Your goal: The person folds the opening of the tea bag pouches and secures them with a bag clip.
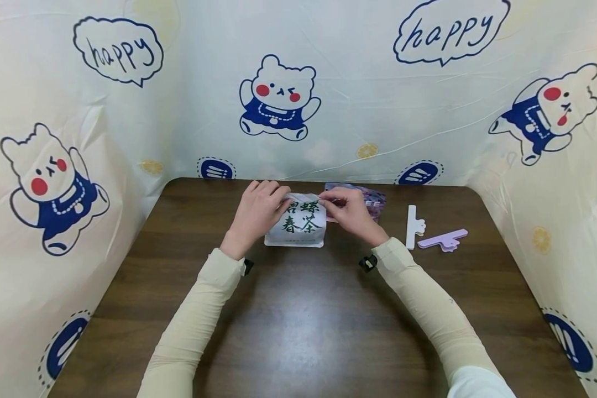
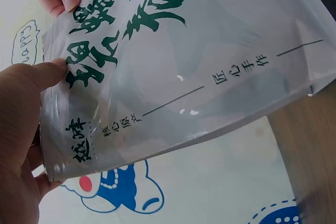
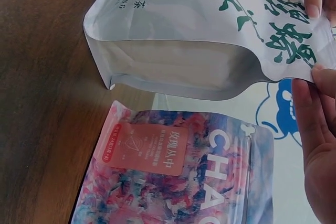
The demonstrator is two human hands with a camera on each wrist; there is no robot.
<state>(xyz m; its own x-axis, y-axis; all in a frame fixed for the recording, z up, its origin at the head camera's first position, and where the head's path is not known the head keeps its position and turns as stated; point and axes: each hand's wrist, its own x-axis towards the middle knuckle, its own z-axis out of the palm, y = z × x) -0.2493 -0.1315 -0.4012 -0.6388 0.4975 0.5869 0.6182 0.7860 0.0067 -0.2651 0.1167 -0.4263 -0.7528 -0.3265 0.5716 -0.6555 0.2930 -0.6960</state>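
Observation:
A white tea bag (image 1: pixel 298 232) with green Chinese characters stands on the brown table, its top edge between both hands. My left hand (image 1: pixel 260 210) pinches the bag's upper left edge, thumb on the printed front and fingers behind, as the left wrist view also shows on the bag (image 2: pixel 157 77). At the upper right edge, my right hand (image 1: pixel 349 213) pinches the same bag between thumb and fingers. Seen from the right wrist, the bag (image 3: pixel 178 66) shows its folded side panel. Whether its mouth is sealed cannot be seen.
Just behind my right hand stands a pink and blue patterned pouch (image 1: pixel 374 203) with white lettering. To the right lie a white bag clip (image 1: pixel 411 228) and a purple bag clip (image 1: pixel 444 240). A printed cloth (image 1: pixel 348 110) surrounds the table (image 1: pixel 298 331) at the back and sides.

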